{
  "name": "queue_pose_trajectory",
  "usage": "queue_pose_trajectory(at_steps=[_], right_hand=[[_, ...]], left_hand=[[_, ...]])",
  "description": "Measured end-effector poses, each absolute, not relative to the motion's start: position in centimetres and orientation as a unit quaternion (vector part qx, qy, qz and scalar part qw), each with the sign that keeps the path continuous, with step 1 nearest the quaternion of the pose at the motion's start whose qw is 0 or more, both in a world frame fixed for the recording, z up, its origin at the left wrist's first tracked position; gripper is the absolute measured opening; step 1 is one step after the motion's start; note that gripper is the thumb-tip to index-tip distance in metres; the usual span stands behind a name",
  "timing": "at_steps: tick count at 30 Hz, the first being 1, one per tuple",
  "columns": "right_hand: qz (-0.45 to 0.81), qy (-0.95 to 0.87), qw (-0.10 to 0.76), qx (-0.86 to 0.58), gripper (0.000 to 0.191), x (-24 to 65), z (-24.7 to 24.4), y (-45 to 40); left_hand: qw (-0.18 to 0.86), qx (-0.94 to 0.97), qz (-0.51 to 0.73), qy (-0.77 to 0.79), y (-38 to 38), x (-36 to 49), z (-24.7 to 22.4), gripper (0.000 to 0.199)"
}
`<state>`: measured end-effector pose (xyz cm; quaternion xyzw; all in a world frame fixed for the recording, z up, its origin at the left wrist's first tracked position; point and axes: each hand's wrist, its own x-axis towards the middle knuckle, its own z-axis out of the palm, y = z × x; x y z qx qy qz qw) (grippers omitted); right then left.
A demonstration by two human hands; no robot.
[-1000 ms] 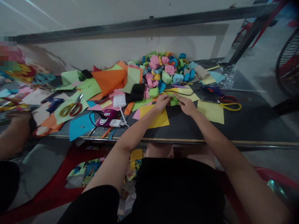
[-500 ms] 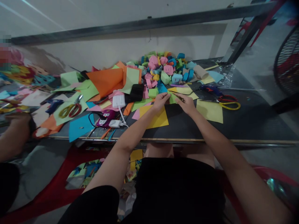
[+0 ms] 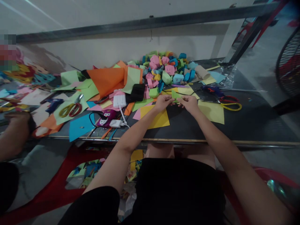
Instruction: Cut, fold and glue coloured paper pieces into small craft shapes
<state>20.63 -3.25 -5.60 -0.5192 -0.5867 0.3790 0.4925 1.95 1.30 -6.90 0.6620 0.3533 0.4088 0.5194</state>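
Note:
A small piece of green paper point(image 3: 175, 95) is pinched between my two hands, just above the dark table point(image 3: 185, 125). My left hand point(image 3: 164, 102) grips its left side with closed fingers, and my right hand point(image 3: 189, 103) closes on its right side. Part of the paper is covered by my fingertips. Beneath my left forearm lies a yellow-orange sheet point(image 3: 159, 117). To the right of my right hand is a pale yellow sheet point(image 3: 212, 112). A small green folded paper shape point(image 3: 154, 92) sits just behind my left hand.
Folded paper shapes point(image 3: 169, 69) are heaped at the back. Scissors with red and yellow handles point(image 3: 231, 103) lie at right, another pair point(image 3: 70, 110) at left. A purple power strip point(image 3: 106, 118) with chargers stands left of my forearm. Another person's hand point(image 3: 17, 120) is at far left.
The green paper has turned in my fingers, and a pointed part of it now stands up between my hands. My right hand's fingers have shifted on it. The other things lie as before.

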Motion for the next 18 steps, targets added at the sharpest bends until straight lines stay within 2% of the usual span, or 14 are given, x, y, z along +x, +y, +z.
queue_pose_trajectory(at_steps=[6, 14, 18], right_hand=[[0.337, -0.609, 0.498, -0.517, 0.055, 20.7, -6.1, -3.1], [0.337, -0.607, 0.484, -0.532, 0.053, 21.1, -6.1, -2.9], [0.356, -0.598, 0.495, -0.52, 0.052, 21.0, -5.9, -3.1]], left_hand=[[0.518, 0.664, 0.401, 0.361, 1.4, 1.7, -6.4, 0.038], [0.533, 0.676, 0.358, 0.362, 1.0, 1.5, -6.0, 0.047], [0.527, 0.694, 0.336, 0.358, 0.9, 1.2, -5.8, 0.045]])
